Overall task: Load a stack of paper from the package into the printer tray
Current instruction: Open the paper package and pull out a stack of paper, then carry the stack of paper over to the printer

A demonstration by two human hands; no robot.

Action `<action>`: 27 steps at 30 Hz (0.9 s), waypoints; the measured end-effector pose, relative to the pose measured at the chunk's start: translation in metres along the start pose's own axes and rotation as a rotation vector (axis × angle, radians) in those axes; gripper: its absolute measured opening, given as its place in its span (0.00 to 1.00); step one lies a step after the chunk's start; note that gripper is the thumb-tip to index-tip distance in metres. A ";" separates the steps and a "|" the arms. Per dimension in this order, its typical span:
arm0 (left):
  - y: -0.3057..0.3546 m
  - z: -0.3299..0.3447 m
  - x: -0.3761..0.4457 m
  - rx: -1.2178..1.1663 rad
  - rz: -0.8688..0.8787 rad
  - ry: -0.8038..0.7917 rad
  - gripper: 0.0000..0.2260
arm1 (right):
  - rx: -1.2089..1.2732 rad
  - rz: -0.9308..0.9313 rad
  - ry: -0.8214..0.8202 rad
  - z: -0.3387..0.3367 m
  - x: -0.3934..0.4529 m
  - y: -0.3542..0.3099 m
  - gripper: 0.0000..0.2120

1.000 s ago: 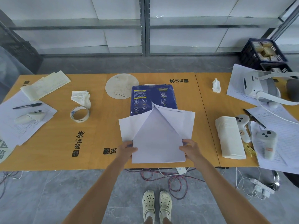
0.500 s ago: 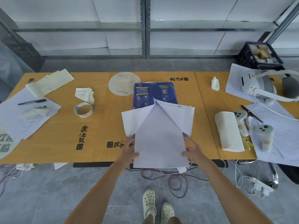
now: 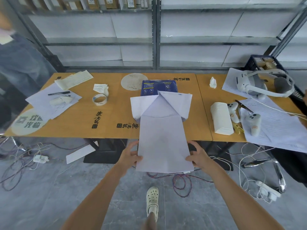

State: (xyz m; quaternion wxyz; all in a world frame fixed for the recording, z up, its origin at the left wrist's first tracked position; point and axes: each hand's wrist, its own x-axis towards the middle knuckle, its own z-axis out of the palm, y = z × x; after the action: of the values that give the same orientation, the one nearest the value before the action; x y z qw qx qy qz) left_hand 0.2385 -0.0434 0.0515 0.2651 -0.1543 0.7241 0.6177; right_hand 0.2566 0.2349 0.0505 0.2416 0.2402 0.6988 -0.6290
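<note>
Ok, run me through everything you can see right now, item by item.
paper stack: one, white, half out past the table edge
paper package: one, blue, flaps open, table centre
table: two joined, orange
tape roll: one, clear, left of package
pen: one, black, on far-left sheets
round mat: one, beige, behind package
paper towel roll: one, white, right
controllers: two, white, right
VR headset: one, white, far right
crate: one, dark, behind the table's right end
cables: several, floor
printer: none in view
left hand: grip on stack's left edge
right hand: grip on right edge
</note>
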 end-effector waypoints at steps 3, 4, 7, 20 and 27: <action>-0.006 0.002 -0.035 0.010 0.054 -0.004 0.27 | -0.004 -0.034 0.003 0.001 -0.031 0.009 0.32; -0.006 0.002 -0.047 0.012 0.071 -0.002 0.27 | 0.000 -0.054 0.004 0.002 -0.043 0.010 0.32; 0.004 -0.002 -0.075 0.019 0.146 0.025 0.27 | 0.018 -0.143 0.001 0.005 -0.068 0.003 0.32; 0.040 -0.044 -0.139 0.028 0.372 -0.008 0.29 | 0.282 -0.264 -0.128 0.037 -0.124 -0.047 0.22; 0.042 -0.062 -0.145 -0.003 0.339 -0.014 0.27 | 0.240 -0.367 -0.111 0.056 -0.131 -0.063 0.20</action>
State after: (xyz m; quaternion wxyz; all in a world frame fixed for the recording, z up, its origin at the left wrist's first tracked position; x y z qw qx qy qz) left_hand 0.3214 -0.1111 0.1752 0.1621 -0.0261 0.7370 0.6557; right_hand 0.3186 0.1689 0.1769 0.1307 0.1011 0.6365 -0.7533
